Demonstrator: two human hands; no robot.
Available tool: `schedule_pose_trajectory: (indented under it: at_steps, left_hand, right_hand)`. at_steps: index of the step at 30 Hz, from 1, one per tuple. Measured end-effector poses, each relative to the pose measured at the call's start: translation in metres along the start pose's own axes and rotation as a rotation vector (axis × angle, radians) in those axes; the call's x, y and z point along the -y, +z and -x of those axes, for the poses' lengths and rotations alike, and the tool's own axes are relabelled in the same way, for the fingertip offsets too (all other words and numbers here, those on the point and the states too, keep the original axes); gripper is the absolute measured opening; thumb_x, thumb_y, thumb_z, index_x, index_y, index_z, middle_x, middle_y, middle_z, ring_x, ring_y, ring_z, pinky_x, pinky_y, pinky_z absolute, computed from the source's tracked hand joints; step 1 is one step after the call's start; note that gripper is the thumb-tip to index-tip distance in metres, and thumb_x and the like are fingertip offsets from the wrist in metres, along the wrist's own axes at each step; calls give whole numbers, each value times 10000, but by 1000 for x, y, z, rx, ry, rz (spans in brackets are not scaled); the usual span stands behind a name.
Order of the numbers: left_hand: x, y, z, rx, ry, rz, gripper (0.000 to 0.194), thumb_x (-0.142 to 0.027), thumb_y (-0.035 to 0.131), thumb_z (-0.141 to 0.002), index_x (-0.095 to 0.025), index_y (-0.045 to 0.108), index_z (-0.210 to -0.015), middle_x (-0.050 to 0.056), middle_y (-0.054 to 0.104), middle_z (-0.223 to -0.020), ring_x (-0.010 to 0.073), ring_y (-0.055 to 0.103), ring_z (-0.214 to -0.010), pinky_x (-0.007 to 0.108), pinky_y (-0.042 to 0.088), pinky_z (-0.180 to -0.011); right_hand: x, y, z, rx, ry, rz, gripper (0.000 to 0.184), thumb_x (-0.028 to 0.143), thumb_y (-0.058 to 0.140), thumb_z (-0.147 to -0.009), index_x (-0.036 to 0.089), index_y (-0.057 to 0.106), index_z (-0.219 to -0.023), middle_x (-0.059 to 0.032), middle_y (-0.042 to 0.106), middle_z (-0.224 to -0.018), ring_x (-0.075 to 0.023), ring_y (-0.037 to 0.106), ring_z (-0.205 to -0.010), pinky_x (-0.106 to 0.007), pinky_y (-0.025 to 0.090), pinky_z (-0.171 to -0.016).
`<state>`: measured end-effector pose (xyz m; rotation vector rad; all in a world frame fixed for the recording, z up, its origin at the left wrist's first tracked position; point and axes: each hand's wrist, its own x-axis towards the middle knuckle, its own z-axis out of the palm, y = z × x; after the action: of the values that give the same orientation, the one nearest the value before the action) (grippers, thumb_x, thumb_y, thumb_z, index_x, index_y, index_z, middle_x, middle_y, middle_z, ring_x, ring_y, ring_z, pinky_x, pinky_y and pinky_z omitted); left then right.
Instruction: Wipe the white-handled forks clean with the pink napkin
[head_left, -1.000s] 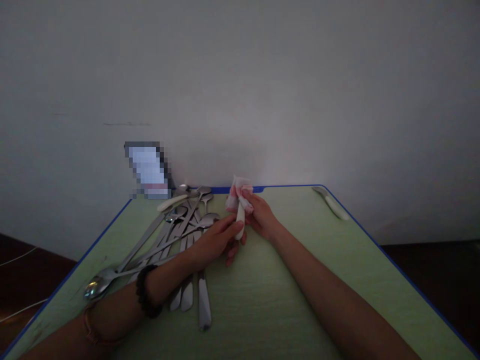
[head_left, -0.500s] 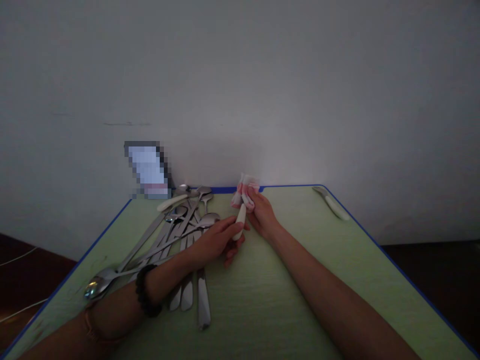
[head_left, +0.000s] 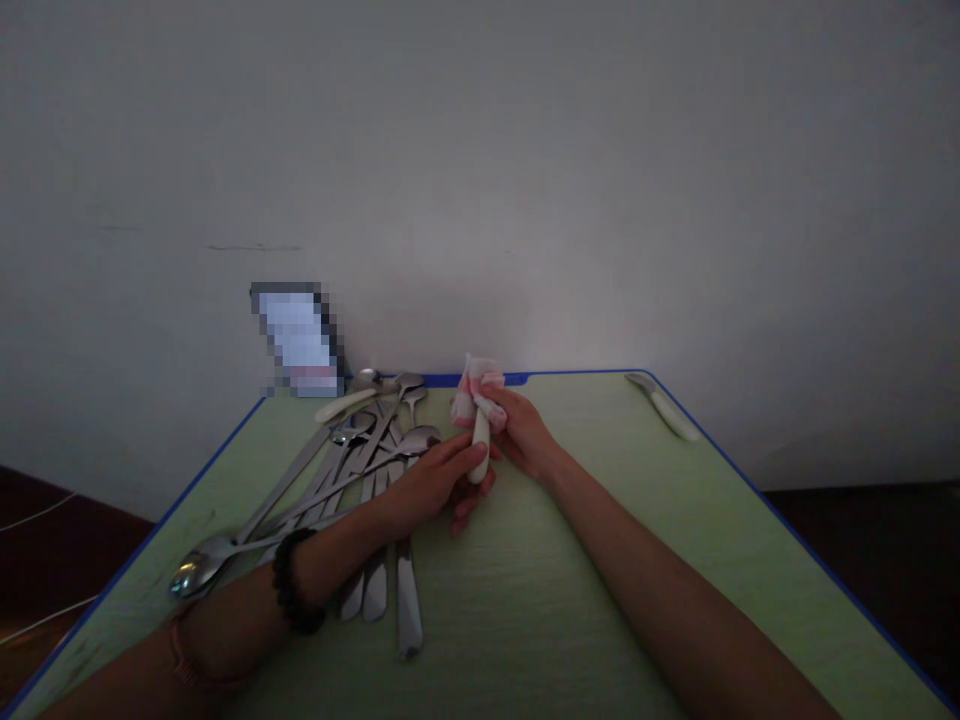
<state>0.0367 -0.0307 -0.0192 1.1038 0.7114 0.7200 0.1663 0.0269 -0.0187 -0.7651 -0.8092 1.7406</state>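
My left hand (head_left: pixel 433 482) is closed around the lower end of a white-handled utensil (head_left: pixel 480 450), holding it upright over the green table (head_left: pixel 525 600). My right hand (head_left: pixel 521 430) pinches a pink and white cloth (head_left: pixel 476 392) wrapped over the utensil's upper end, which is hidden. A dark bead bracelet (head_left: pixel 294 590) sits on my left wrist.
A pile of several steel spoons (head_left: pixel 352 470) lies left of my hands, with another white-handled piece (head_left: pixel 345 403) at its far end. One white-handled utensil (head_left: pixel 664 405) rests near the table's far right corner. A blurred object (head_left: pixel 296 340) leans against the wall.
The cloth in my right hand slid up off toward the utensil's tip and has come back down over it. The utensil tilted right, then returned upright.
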Motion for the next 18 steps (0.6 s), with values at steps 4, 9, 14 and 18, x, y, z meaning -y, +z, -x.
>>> schedule_pose_trajectory:
  at_steps: [4, 9, 14, 18]
  left_hand:
    - [-3, 0, 0, -26, -24, -18, 289, -463, 483, -849, -178, 459, -808, -59, 485, -608, 45, 403, -370, 159, 372, -315]
    - [-5, 0, 0, -21, -57, -54, 324, -475, 471, -841, -183, 434, -705, -63, 457, -532, 55, 386, -352, 171, 357, -314]
    - [-4, -1, -1, -2, -77, -49, 353, -484, 461, -829, -184, 425, -646, -56, 437, -508, 65, 378, -354, 186, 354, -317]
    - [-4, -1, 0, 4, -73, -60, 358, -478, 449, -836, -183, 424, -635, -50, 444, -510, 67, 381, -360, 187, 362, -324]
  right_hand:
    - [1, -1, -2, -1, -27, -80, 135, 231, 612, -759, 135, 667, -836, -27, 692, -797, -132, 627, -677, -251, 534, -614]
    - [1, -2, -5, -40, -57, -144, 121, 238, 609, -783, 159, 674, -847, -21, 695, -857, -128, 623, -728, -261, 552, -656]
    - [3, 0, -4, -43, -84, -205, 123, 206, 553, -824, 184, 671, -848, -9, 690, -930, -134, 617, -818, -267, 562, -668]
    - [4, 1, -3, -69, -72, -206, 123, 208, 553, -831, 178, 669, -860, -15, 686, -930, -136, 613, -829, -268, 563, -657]
